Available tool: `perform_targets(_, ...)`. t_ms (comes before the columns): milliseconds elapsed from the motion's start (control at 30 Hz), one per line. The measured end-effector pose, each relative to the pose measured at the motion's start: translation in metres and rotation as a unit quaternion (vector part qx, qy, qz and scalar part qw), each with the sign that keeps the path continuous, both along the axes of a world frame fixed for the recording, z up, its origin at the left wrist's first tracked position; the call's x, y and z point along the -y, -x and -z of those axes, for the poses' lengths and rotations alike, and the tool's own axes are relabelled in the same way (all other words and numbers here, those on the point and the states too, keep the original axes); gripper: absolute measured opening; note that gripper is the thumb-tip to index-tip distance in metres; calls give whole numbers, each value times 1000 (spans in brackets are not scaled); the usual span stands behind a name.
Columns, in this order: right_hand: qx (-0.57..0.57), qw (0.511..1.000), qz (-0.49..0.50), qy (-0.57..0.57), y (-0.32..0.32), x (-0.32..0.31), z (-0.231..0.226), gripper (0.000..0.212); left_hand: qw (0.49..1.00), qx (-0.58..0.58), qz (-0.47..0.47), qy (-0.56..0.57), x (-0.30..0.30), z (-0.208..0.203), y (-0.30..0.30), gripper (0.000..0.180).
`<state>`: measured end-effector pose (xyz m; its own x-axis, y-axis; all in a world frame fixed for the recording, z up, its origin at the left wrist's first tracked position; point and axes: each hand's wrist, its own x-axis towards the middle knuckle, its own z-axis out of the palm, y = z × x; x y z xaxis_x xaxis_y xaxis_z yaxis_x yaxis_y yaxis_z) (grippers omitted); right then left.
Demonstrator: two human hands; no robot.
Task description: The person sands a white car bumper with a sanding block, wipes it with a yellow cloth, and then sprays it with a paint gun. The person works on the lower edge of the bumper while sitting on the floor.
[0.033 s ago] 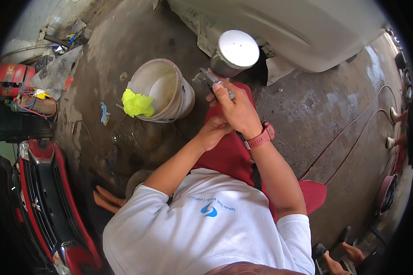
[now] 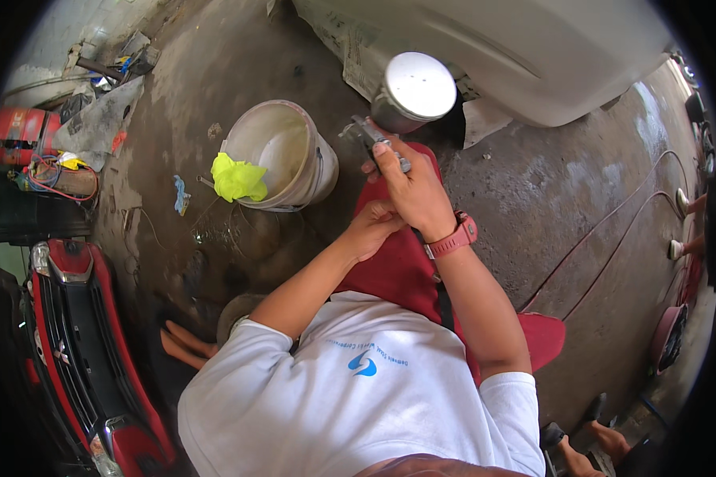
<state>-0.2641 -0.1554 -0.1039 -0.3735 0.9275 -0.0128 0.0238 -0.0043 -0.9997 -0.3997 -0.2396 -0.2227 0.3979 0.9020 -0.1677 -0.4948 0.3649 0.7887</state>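
In my right hand (image 2: 414,191) is a metal spray gun (image 2: 378,137), its fingers wrapped round the grip. A grey cup (image 2: 396,121) with a bright white round top stands just beyond the gun's body; it looks like the gun's paint cup, though the joint is hidden by my hand. My left hand (image 2: 371,230) is closed right below the right one, touching its heel near the bottom of the grip. Whatever its fingers pinch is out of sight. Both hands are above my red-trousered leg.
Left of the gun stands a pale bucket (image 2: 322,175) with a yellow-green cloth (image 2: 237,177) over its rim. A light car body panel (image 2: 533,48) with masking paper fills the far right. A red-black bumper (image 2: 79,318) lies left. Hoses (image 2: 597,215) cross the floor; people's feet show right.
The cup and spray gun have tipped slightly to the right. Both hands keep nearly the same place and hold.
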Motion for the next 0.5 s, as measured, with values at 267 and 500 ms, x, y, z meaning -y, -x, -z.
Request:
perform_targets(267, 66, 992, 97, 41, -10, -16, 11, 58, 997, -73, 5, 21, -22, 7, -16, 25)
perform_targets(500, 56, 991, 116, 44, -6, -27, 12, 61, 997, -68, 14, 35, -35, 9, -13, 24)
